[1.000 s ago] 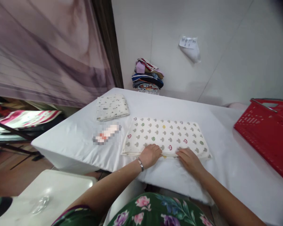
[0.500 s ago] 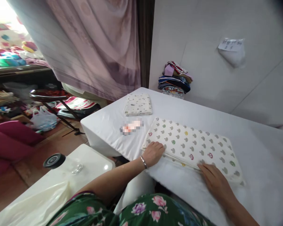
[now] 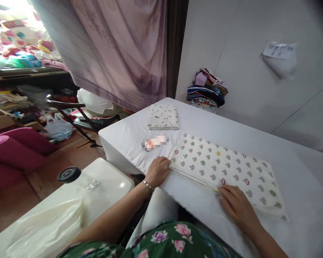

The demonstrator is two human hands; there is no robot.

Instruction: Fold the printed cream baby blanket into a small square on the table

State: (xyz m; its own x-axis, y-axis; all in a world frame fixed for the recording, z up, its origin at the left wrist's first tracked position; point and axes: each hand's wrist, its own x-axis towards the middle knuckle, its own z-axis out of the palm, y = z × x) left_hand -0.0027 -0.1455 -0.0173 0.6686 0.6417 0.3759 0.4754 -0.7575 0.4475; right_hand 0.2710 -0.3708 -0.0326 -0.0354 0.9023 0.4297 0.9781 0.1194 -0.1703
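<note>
A folded white cloth (image 3: 214,166) printed with grey, red, green and yellow mushrooms lies flat as a long rectangle on the white table. At its near left corner, my left hand (image 3: 158,171) has its fingers closed on the edge. Farther right, my right hand (image 3: 238,206) pinches the front edge, fingertips on top and the thumb lower down; the layers show along this edge. Behind the cloth's left end lies a smaller folded cloth (image 3: 163,117) with a small print. A blurred-out pinkish item (image 3: 155,142) rests between that cloth and my left hand.
The white-covered table (image 3: 126,138) meets the wall behind. A lower white table (image 3: 107,175) at left holds a black-lidded jar (image 3: 69,174) and a plastic bag (image 3: 51,225). Stacked clothes (image 3: 206,91) stand against the wall. A chair (image 3: 70,107) and pink rolls (image 3: 18,154) are at left.
My left hand has slid left from the front edge to the cloth's near left corner. My right hand has shifted slightly left along the edge. The camera view has turned a little left.
</note>
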